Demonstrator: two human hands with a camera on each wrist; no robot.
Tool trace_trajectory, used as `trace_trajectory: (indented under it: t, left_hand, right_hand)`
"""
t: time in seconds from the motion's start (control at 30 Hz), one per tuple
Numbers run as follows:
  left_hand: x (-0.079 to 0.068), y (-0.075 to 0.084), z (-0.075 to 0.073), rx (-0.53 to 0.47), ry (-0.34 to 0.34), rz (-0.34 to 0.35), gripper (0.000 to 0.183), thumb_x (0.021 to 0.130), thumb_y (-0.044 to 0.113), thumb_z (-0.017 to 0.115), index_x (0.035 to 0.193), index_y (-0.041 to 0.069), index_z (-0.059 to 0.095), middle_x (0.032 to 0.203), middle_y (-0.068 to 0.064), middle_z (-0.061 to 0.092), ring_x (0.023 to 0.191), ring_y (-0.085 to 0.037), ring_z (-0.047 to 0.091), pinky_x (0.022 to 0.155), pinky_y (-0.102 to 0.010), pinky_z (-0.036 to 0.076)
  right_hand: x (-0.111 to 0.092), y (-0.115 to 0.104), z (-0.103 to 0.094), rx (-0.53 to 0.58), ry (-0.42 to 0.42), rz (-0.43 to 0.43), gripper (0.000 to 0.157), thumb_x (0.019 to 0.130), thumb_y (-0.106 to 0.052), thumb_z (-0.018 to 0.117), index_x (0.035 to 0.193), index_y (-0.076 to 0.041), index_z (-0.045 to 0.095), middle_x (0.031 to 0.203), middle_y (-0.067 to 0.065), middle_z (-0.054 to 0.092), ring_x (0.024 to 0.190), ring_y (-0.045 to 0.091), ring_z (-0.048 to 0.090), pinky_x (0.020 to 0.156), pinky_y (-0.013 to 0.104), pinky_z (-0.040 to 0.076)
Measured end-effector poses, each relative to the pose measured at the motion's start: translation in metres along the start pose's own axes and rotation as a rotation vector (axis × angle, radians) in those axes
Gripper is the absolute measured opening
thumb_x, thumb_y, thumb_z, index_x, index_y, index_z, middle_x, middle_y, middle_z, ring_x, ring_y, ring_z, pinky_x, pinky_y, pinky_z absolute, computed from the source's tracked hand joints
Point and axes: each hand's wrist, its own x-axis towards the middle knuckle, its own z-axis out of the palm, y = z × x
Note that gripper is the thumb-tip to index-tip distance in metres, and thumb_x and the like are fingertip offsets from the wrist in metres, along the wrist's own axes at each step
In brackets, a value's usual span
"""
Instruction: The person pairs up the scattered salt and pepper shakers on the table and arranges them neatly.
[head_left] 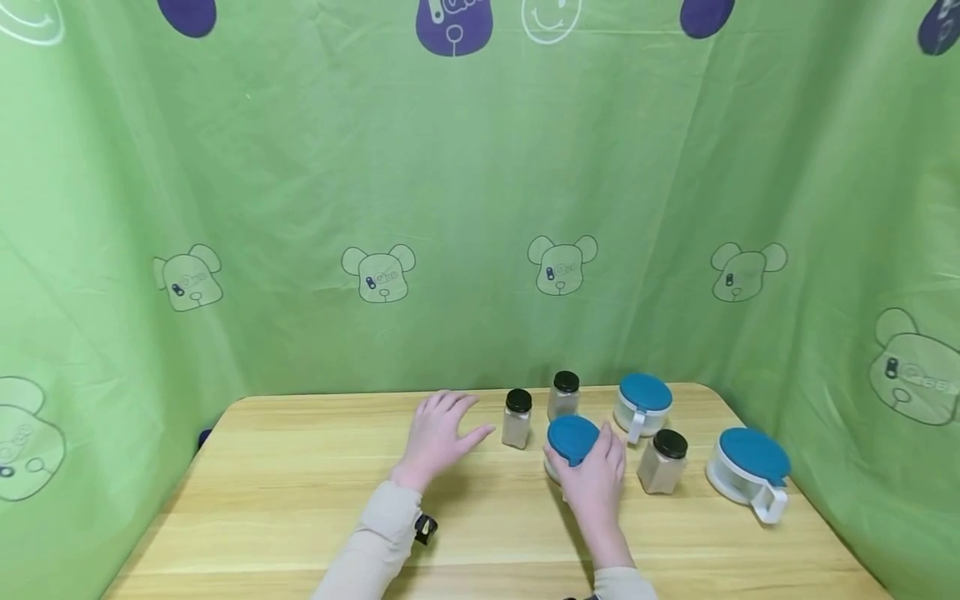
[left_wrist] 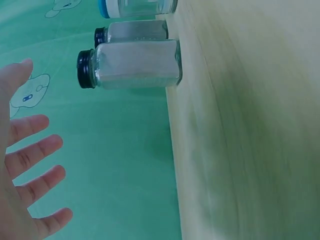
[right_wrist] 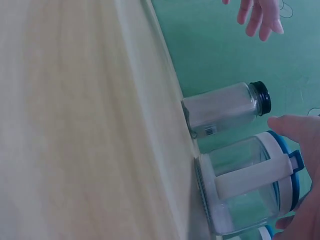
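Note:
My right hand [head_left: 597, 477] curls round the blue lid [head_left: 572, 437] of a clear seasoning jar, thumb on one side and fingers on the other. The jar [right_wrist: 242, 185] stands upright on the table, its white handle [right_wrist: 252, 177] facing the right wrist camera. My left hand [head_left: 437, 437] hovers over the table with fingers spread and holds nothing. Just right of it stands a square glass bottle with a black cap [head_left: 517, 421], its contents pale. A similar black-capped bottle [head_left: 564, 396] stands behind, closer to the curtain.
Right of my right hand stands another black-capped bottle [head_left: 662, 462]. Two more blue-lidded jars with white handles stand at the back [head_left: 642, 405] and far right [head_left: 747, 467]. The wooden table [head_left: 300, 483] is bounded by a green curtain [head_left: 465, 167].

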Motion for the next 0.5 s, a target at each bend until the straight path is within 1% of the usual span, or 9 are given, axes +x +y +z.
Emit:
trace_trajectory:
  t: [0.2, 0.3, 0.5]
  left_hand:
    - [0.005, 0.002, 0.013, -0.004, -0.006, -0.022, 0.058, 0.088, 0.059, 0.06, 0.128, 0.018, 0.062, 0.13, -0.002, 0.064, 0.123, -0.026, 0.054, 0.104, -0.049, 0.042]
    - [0.008, 0.002, 0.02, -0.023, -0.007, -0.027, 0.058, 0.087, 0.059, 0.061, 0.128, 0.017, 0.062, 0.13, -0.003, 0.064, 0.123, -0.026, 0.054, 0.104, -0.05, 0.042]
    - [0.016, 0.005, 0.031, -0.068, -0.055, -0.075, 0.061, 0.085, 0.061, 0.062, 0.13, 0.02, 0.061, 0.131, -0.002, 0.063, 0.124, -0.024, 0.053, 0.107, -0.049, 0.041]
  right_hand:
    - [0.001, 0.003, 0.001, 0.046, -0.065, 0.072, 0.111, 0.078, -0.04, 0.079, 0.151, 0.009, 0.011, 0.151, 0.037, 0.022, 0.14, 0.051, 0.021, 0.113, 0.065, 0.023]
    - [0.002, 0.005, 0.0, 0.06, -0.096, 0.11, 0.11, 0.079, -0.041, 0.078, 0.15, 0.01, 0.01, 0.15, 0.037, 0.021, 0.139, 0.051, 0.021, 0.113, 0.065, 0.023]
    - [0.003, 0.008, 0.001, 0.068, -0.118, 0.139, 0.107, 0.079, -0.038, 0.077, 0.149, 0.011, 0.012, 0.148, 0.038, 0.022, 0.137, 0.053, 0.023, 0.112, 0.067, 0.025]
